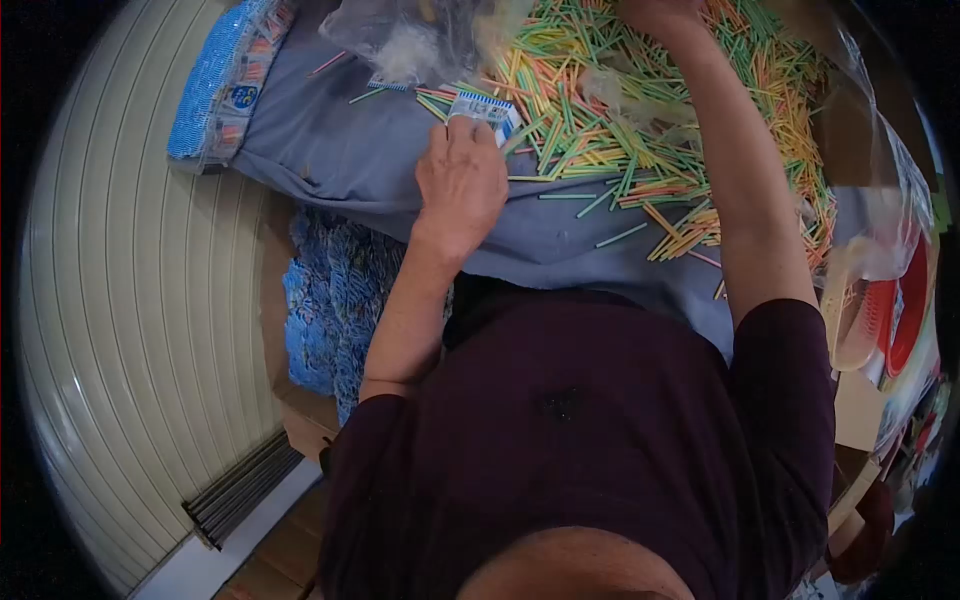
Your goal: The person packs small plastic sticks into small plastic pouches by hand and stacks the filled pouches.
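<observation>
My left hand is closed at the near end of a small blue-and-white packet on the grey cloth. Thin coloured sticks, green, yellow and orange, lie in a large loose pile to the right of the packet. My right arm reaches across this pile. At the top edge of the view, my right hand is over the sticks, its fingers cut off by the frame.
Blue packets in clear wrap stand at the upper left. Below the cloth, a cardboard box holds many blue packets. Clear plastic lies at the top. A red basket is at the right.
</observation>
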A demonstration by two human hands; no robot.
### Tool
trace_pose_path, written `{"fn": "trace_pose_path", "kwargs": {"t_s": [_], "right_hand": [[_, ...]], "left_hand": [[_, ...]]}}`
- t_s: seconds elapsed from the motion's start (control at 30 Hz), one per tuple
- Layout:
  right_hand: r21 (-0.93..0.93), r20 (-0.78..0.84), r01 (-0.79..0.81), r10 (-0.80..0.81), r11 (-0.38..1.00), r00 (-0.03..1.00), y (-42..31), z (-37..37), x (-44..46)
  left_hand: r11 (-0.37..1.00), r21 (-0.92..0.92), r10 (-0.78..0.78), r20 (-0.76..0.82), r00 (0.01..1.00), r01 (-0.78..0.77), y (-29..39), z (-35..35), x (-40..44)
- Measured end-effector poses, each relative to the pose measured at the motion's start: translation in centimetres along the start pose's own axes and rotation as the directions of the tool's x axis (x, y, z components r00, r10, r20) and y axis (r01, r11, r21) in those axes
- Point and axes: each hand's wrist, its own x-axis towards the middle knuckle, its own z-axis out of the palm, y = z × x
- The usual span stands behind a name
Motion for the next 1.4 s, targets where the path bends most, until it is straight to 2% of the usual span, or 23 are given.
{"fn": "trace_pose_path", "kwargs": {"t_s": [0.07,0.2,0.27,0.3,0.37,0.47,0.53,0.6,0.67,0.73,0.8,0.83,0.9,0.93,1.0,1.07,1.13,1.2,1.23,1.27,1.3,1.33,1.4], "right_hand": [[-0.011,0.002,-0.030,0.030,1.000,1.000,-1.1,-0.4,-0.1],[-0.036,-0.019,-0.106,0.105,0.994,0.994,-4.7,-4.2,-3.0],[-0.057,-0.033,-0.138,0.137,0.989,0.990,-5.2,-5.9,-3.4],[-0.065,-0.038,-0.152,0.150,0.986,0.988,-5.3,-6.4,-3.6],[-0.078,-0.040,-0.176,0.174,0.981,0.984,-5.0,-6.9,-3.6],[-0.096,-0.027,-0.212,0.210,0.973,0.977,-4.1,-6.7,-3.5],[-0.104,-0.018,-0.225,0.224,0.969,0.974,-3.8,-6.4,-3.3],[-0.024,0.051,-0.232,0.233,0.972,0.971,-3.5,-6.7,-3.2],[-0.003,0.064,-0.209,0.209,0.978,0.976,-3.4,-7.5,-3.7],[0.015,0.075,-0.187,0.186,0.982,0.980,-2.5,-8.4,-3.8],[-0.109,0.076,-0.080,0.089,0.991,0.993,-1.4,-8.5,-3.8],[-0.108,0.074,-0.080,0.088,0.991,0.993,-0.9,-7.8,-3.2],[0.082,0.137,-0.354,0.341,0.932,0.930,-0.1,-5.7,-2.1],[0.082,0.143,-0.355,0.341,0.931,0.929,-1.4,-7.4,-3.2],[-0.225,0.186,-0.086,0.129,0.971,0.974,-4.2,-10.8,-5.1],[-0.200,0.231,-0.133,0.178,0.971,0.956,-4.4,-11.3,-4.5],[-0.177,0.282,-0.182,0.227,0.967,0.932,-4.3,-11.8,-4.3],[-0.105,0.174,-0.096,0.113,0.990,0.978,-3.8,-12.3,-4.7],[-0.109,0.176,-0.098,0.116,0.989,0.978,-3.2,-12.1,-5.0],[-0.077,0.091,-0.079,0.086,0.994,0.992,-2.5,-11.5,-5.5],[-0.047,0.002,-0.054,0.054,0.997,0.999,-1.7,-11.0,-5.8],[-0.052,0.005,-0.049,0.049,0.997,0.999,-0.7,-10.3,-5.9],[0.211,-0.210,0.089,-0.044,0.973,0.977,0.6,-9.1,-6.0]], "left_hand": [[0.991,0.111,0.067,0.045,0.997,-0.071,-0.2,0.4,-0.5],[0.980,0.028,0.198,-0.040,0.979,-0.197,-2.1,1.3,-1.6],[0.958,-0.051,0.263,-0.238,0.935,-0.283,-3.1,2.1,-2.1],[0.957,-0.050,0.265,-0.250,0.931,-0.286,-2.9,1.8,-2.1],[0.962,-0.163,0.169,-0.270,0.948,-0.218,-2.5,1.3,-2.2],[0.968,-0.194,0.098,-0.291,0.952,-0.159,-2.1,1.0,-1.6],[0.965,-0.206,0.096,-0.302,0.948,-0.164,-2.7,1.7,-1.4],[0.962,-0.216,0.094,-0.315,0.944,-0.168,-3.1,2.3,-1.3],[0.951,-0.234,0.096,-0.399,0.912,-0.203,-3.2,2.6,-0.8],[0.957,-0.214,0.103,-0.377,0.920,-0.195,-2.6,2.5,-0.7],[0.966,-0.189,0.101,-0.350,0.931,-0.175,-2.1,2.1,-1.2],[0.963,-0.219,0.080,-0.317,0.945,-0.155,-1.9,1.7,-1.3],[0.958,-0.252,0.063,-0.279,0.958,-0.136,-1.6,1.0,-0.9],[0.965,-0.239,0.048,-0.241,0.969,-0.107,-1.5,0.5,-0.6],[0.972,-0.221,0.028,-0.200,0.979,-0.073,-1.5,0.3,-0.6],[0.978,-0.208,-0.020,-0.117,0.993,-0.005,-1.6,0.3,-0.1],[0.968,-0.251,-0.025,-0.171,0.985,-0.019,-2.3,1.1,0.1],[0.954,-0.297,-0.033,-0.221,0.975,-0.035,-2.7,1.3,0.3],[0.970,-0.222,0.032,-0.297,0.954,-0.102,-2.7,1.1,0.2],[0.977,-0.144,0.098,-0.365,0.926,-0.160,-2.6,1.0,-0.1],[0.976,-0.150,0.092,-0.366,0.926,-0.156,-2.5,1.1,-0.4],[0.979,-0.157,0.078,-0.303,0.950,-0.130,-2.4,1.3,-0.7],[0.981,-0.166,0.063,-0.237,0.970,-0.104,-2.4,1.0,-1.1]]}}
